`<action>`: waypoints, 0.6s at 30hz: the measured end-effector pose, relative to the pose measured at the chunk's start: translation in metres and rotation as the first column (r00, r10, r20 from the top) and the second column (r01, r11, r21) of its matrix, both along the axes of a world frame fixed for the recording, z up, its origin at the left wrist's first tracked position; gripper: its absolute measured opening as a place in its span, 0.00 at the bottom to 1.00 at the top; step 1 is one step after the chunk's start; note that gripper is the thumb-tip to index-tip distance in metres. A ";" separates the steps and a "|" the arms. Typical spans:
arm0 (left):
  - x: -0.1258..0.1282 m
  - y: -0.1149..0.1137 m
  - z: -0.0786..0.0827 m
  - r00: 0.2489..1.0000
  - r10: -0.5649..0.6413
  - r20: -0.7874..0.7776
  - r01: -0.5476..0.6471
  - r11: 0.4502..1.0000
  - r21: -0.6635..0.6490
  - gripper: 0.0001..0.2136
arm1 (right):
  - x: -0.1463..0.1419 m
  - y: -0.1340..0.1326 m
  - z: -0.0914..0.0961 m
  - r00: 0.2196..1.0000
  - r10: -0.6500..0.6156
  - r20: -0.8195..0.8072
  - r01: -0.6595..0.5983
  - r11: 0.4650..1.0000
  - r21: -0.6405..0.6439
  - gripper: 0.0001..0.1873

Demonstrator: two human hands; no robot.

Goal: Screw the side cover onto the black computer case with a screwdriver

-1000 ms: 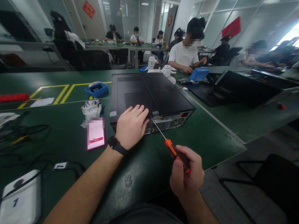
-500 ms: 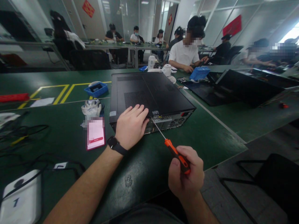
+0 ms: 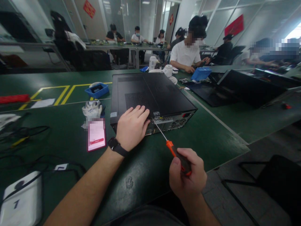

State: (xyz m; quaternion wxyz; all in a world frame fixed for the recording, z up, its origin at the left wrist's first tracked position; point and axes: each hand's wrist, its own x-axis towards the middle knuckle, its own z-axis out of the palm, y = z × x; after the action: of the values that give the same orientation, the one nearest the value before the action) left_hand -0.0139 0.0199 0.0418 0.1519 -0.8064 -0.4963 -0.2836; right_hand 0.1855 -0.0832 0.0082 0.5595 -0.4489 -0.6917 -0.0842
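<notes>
A black desktop computer case lies flat on the green table, its rear panel facing me. My left hand rests on the top near the rear edge, fingers stretched out flat and the thumb over the edge. In my right hand is an orange and black screwdriver, fingers wrapped round the handle. Its thin shaft slants up to the left and the tip meets the rear edge of the case, beside my left thumb. Whatever the tip touches is too small to make out.
Left of the case are a phone, white gloves and a blue tray. Black cables and a white box lie nearer left. Another opened case stands at right. Across the table sits a person in white.
The screwdriver's handle has turned in my right hand, showing a different side, and my fingers have shifted slightly. My left hand and the computer case have stayed put.
</notes>
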 end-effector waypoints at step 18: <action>-0.001 0.001 0.000 1.000 -0.007 0.000 0.007 1.000 0.029 0.16 | 0.001 -0.004 -0.009 0.997 -0.051 -0.060 0.045 0.995 -0.088 0.13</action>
State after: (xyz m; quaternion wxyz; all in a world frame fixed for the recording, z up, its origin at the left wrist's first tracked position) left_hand -0.0147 0.0206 0.0415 0.1626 -0.8058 -0.4891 -0.2915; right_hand 0.1867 -0.0873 -0.0006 0.5585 -0.4916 -0.6660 -0.0535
